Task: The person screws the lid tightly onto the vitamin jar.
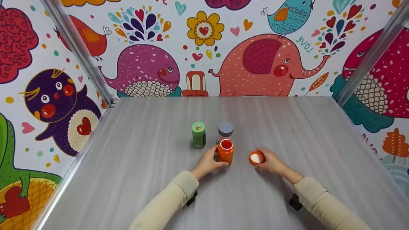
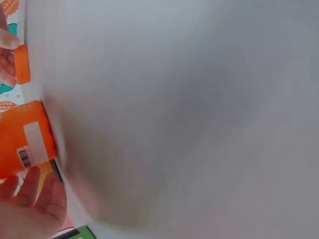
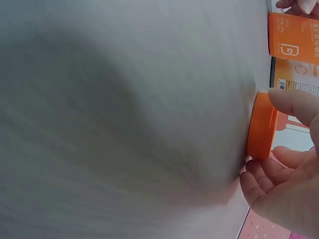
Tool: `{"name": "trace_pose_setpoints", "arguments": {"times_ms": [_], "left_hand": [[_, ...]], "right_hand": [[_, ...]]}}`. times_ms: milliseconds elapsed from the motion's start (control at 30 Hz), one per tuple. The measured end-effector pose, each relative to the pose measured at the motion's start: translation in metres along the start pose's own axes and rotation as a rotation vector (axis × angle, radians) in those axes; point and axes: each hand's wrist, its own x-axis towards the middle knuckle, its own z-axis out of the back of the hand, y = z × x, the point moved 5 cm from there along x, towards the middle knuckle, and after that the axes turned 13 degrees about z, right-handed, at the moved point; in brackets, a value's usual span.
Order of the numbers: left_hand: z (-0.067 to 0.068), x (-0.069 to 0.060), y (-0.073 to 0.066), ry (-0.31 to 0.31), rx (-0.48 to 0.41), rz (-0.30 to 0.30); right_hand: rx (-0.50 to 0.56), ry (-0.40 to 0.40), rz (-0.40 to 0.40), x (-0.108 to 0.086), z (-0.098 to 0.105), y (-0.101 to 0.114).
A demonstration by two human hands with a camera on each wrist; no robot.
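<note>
An open orange bottle (image 1: 226, 155) stands upright on the table, its red inside showing through the mouth. My left hand (image 1: 209, 163) holds it from the left, thumb in front and fingers behind. To the right, the orange cap (image 1: 256, 157) lies at table level with its white inside facing up. My right hand (image 1: 271, 162) pinches this cap between thumb and fingers; the right wrist view shows the thumb on one side of the cap (image 3: 261, 127) and fingertips at the other. Just behind the orange bottle is a grey-lidded bottle (image 1: 226, 128), partly hidden.
A green bottle (image 1: 198, 135) with a lighter green lid stands left of the grey-lidded one. The grey table (image 1: 143, 127) runs back to walls printed with cartoon animals. Metal posts (image 1: 86, 60) stand at the table's far corners.
</note>
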Motion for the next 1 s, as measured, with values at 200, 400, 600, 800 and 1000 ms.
{"name": "trace_pose_setpoints", "arguments": {"times_ms": [200, 400, 600, 800, 1000], "left_hand": [[-0.0024, 0.0029, -0.0018, -0.010, -0.026, 0.008], [-0.0038, 0.0038, -0.0018, -0.012, -0.058, 0.009], [-0.0067, 0.0047, -0.0005, 0.002, -0.097, 0.020], [-0.0074, 0.0067, -0.0022, 0.007, -0.140, 0.019], [-0.0063, 0.0080, -0.0023, 0.022, -0.154, 0.005]], "right_hand": [[-0.084, 0.008, 0.007, -0.0007, 0.0001, 0.0030], [-0.117, -0.004, 0.025, 0.0005, -0.0010, 0.0029], [-0.120, -0.014, 0.030, 0.0016, -0.0020, 0.0010], [-0.114, -0.026, 0.037, 0.0014, -0.0022, 0.0006], [-0.143, -0.031, 0.064, 0.0014, -0.0025, 0.0029]]}}
